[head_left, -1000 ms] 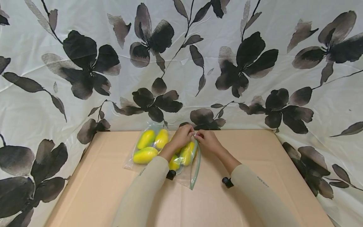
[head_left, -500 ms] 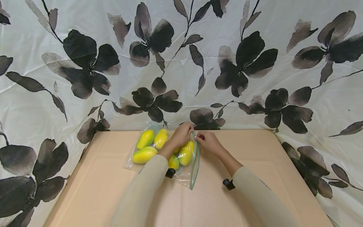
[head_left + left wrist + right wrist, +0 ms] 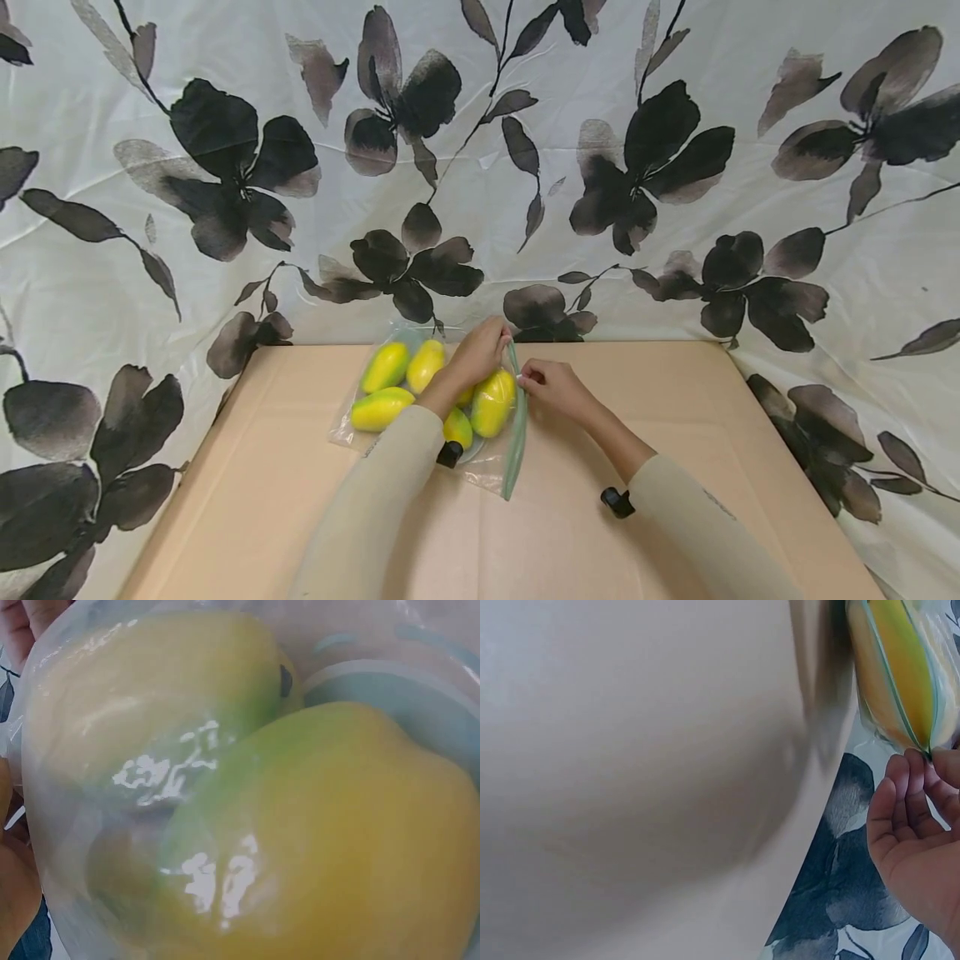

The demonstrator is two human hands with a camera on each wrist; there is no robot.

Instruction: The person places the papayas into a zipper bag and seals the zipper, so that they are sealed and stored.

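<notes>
A clear zip bag (image 3: 491,477) with a green zip strip (image 3: 516,450) lies on its side, holding several yellow-green mangoes (image 3: 381,408). The far corner of its mouth is pinched by my left hand (image 3: 480,354). My right hand (image 3: 557,387) pinches the zip strip a little nearer to me, thumb against fingers. The right wrist view shows the right hand (image 3: 919,832) at the end of the zip, where the two edges meet; further along they stand apart. Close mangoes (image 3: 337,840) under shiny plastic fill the left wrist view, and the left hand (image 3: 16,877) shows only at its edge.
The bag rests near the far edge of a light-brown cardboard surface (image 3: 570,533). Behind and around it hangs a white cloth (image 3: 525,275) with dark flowers. Dark wrist cameras (image 3: 618,502) sit on both wrists.
My right hand has moved slightly toward me along the zip strip, away from the left hand. The left hand has shifted slightly up with the bag's corner.
</notes>
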